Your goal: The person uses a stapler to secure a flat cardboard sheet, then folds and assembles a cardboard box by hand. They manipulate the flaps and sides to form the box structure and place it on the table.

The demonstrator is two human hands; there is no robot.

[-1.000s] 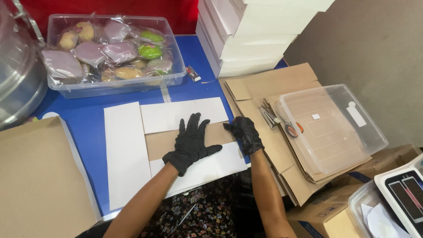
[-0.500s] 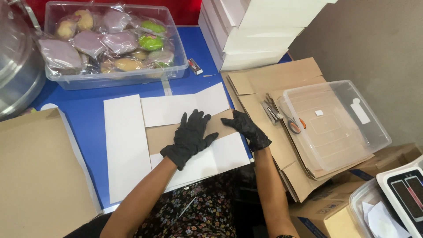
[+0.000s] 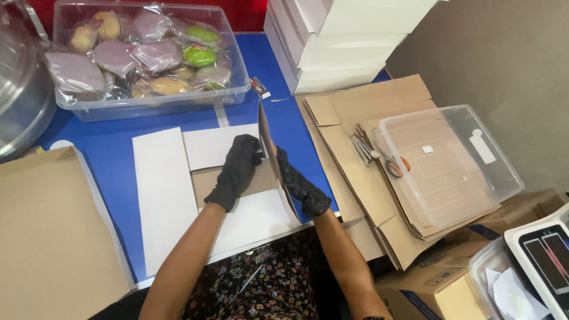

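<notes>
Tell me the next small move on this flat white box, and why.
Probably crease the side flap fully upright. Both hands, left hand and right hand, pinch it, raised on edge, while the rest of the box blank lies flat on the blue table.

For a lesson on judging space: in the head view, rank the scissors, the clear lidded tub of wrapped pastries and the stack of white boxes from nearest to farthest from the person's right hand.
1. Scissors: to the right of the right hand, on the brown cardboard.
2. Stack of white boxes: up and slightly right, at the table's far edge.
3. Tub of wrapped pastries: far upper left, across the blue table.
</notes>
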